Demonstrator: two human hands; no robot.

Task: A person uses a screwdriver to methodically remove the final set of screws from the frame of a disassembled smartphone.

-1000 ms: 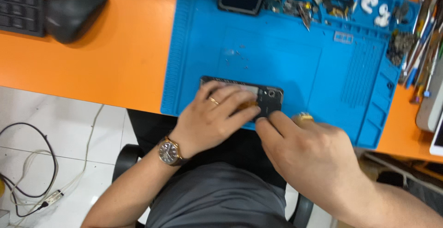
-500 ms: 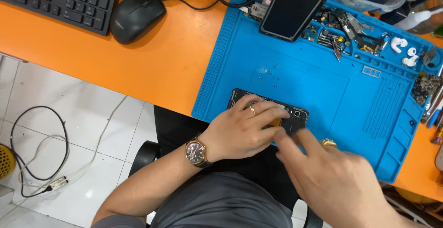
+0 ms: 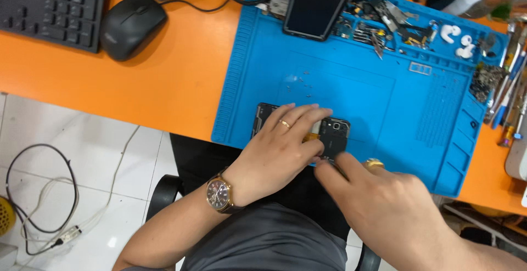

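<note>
A: We start with the orange tabletop (image 3: 164,84), then the ribbed blue repair mat (image 3: 351,90) lying on it.

B: At its near edge lies the opened phone (image 3: 334,135), dark and flat. Our left hand (image 3: 277,150) presses flat on it, fingers spread; our right hand (image 3: 384,205) pinches at its near corner, but we cannot tell what it grips.

A: We'd best keep the frame pinned and work gently.
</note>
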